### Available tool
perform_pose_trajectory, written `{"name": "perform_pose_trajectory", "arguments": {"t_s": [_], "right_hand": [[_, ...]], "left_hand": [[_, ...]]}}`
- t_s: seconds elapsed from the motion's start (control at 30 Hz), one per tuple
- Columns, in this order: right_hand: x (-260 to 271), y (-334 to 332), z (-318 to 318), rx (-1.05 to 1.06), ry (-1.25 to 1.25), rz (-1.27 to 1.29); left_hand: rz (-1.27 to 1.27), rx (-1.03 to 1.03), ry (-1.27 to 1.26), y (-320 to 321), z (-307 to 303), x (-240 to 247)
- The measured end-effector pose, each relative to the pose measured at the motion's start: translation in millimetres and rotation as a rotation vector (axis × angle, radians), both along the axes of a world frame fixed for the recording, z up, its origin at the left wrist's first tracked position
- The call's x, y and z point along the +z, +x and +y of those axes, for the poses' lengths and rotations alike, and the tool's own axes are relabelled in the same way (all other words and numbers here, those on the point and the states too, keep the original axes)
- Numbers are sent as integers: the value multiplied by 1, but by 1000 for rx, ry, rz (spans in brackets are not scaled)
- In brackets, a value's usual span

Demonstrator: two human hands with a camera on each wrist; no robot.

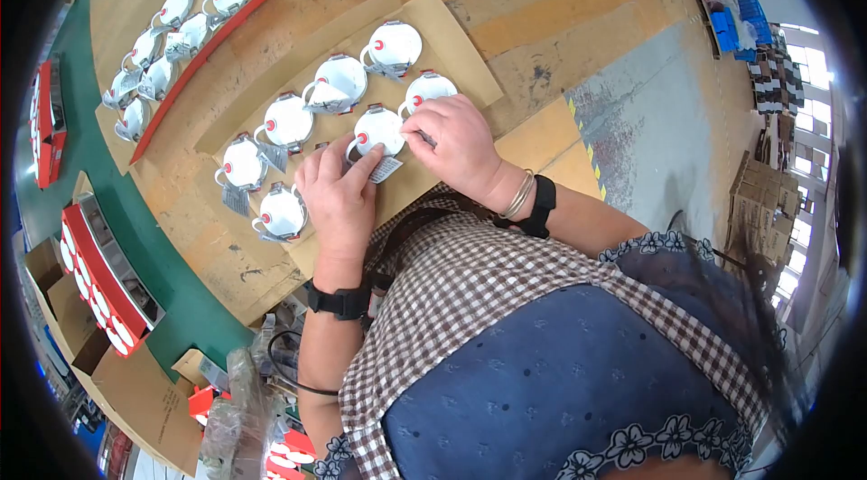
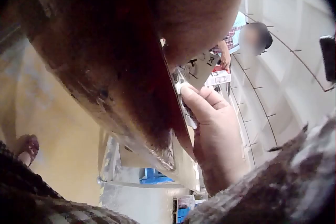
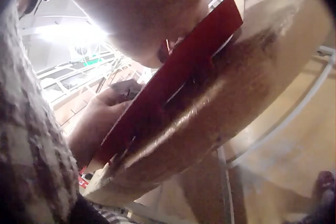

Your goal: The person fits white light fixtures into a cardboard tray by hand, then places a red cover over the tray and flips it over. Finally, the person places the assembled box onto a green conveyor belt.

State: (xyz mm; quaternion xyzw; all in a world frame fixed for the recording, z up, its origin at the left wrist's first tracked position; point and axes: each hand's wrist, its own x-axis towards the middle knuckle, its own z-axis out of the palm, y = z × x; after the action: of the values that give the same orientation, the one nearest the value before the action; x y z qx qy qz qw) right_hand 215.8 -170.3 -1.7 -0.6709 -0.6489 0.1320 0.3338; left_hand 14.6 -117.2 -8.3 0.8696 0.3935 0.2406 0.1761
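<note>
In the head view, a round white downlight [image 1: 377,126] with a red centre and a printed tag [image 1: 386,169] lies in the near row of an open cardboard tray [image 1: 442,24]. My left hand [image 1: 339,195] holds its lower left edge, the thumb lying on its face. On its right side my right hand [image 1: 461,144] has thumb and forefinger brought together. The left wrist view shows that right hand pinching a small white piece [image 2: 181,87]; what it belongs to is hidden. Several similar downlights, with looped white cords and silvery tags, surround it in the tray.
A second tray of downlights [image 1: 172,9] with a red edge [image 1: 203,74] lies at the far left of the brown worktop [image 1: 533,28]. Red boxes [image 1: 104,272] stand on a green surface [image 1: 135,236] at left. Another person [image 2: 231,40] is across in the left wrist view.
</note>
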Motion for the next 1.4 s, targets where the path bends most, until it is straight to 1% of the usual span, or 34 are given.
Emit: {"name": "perform_pose_trajectory", "arguments": {"t_s": [0.07, 0.13, 0.17, 0.23, 0.27, 0.3, 0.33, 0.37, 0.4, 0.43, 0.47, 0.5, 0.57, 0.63, 0.7, 0.77, 0.83, 0.9, 0.93, 1.03, 1.13, 1.23, 1.3, 1.4], "right_hand": [[6, 3, -3, 26, -18, 21], [20, 6, -15, -28, -61, 224], [31, 8, -23, -27, -57, 222], [49, 9, -28, -33, 58, 169], [56, 7, -29, -36, 95, 135], [65, 4, -26, -31, 105, 135], [76, 0, -22, -10, 77, 108], [83, -5, -19, 10, 49, 81], [87, -12, -17, 18, 56, 82], [90, -20, -14, 80, 35, 101], [94, -28, -11, 143, 15, 119], [94, -34, -8, 151, 21, 120], [88, -40, -4, 189, -3, 93], [80, -49, 0, 241, -33, 85], [73, -65, -1, 292, -63, 76], [68, -82, -3, 352, 0, -112], [59, -87, -8, 364, -37, -155], [49, -86, -11, 354, -93, -207], [47, -87, -12, 357, -96, -207], [40, -95, -16, 329, -80, -162], [34, -100, -17, 292, -145, -123], [26, -96, -18, 265, -140, -147], [21, -93, -19, 243, -20, -178], [18, -88, -17, 223, -11, -152]], "left_hand": [[-10, -9, -11, -4, -4, 5], [-91, -43, -127, -10, -14, 19], [-92, -43, -123, -12, -23, 30], [-131, -13, -91, -18, -33, 52], [-132, -9, -80, -23, -35, 57], [-171, 24, -15, -31, -34, 58], [-210, 57, 49, -38, -32, 57], [-211, 60, 61, -46, -29, 57], [-219, 105, 45, -54, -28, 59], [-228, 150, 30, -61, -28, 63], [-219, 144, 27, -64, -28, 67], [-218, 151, 35, -66, -28, 70], [-162, 125, 95, -65, -27, 66], [-168, 155, 89, -71, -31, 55], [-108, 205, 120, -84, -37, 49], [-74, 193, 123, -97, -42, 47], [-42, 174, 111, -104, -46, 47], [-5, 143, 20, -107, -46, 46], [4, 141, 28, -106, -46, 46], [26, 151, -35, -107, -42, 42], [31, 146, -39, -108, -39, 34], [0, 160, -53, -102, -38, 24], [11, 159, -62, -97, -39, 19], [4, 178, -68, -90, -38, 13]]}}
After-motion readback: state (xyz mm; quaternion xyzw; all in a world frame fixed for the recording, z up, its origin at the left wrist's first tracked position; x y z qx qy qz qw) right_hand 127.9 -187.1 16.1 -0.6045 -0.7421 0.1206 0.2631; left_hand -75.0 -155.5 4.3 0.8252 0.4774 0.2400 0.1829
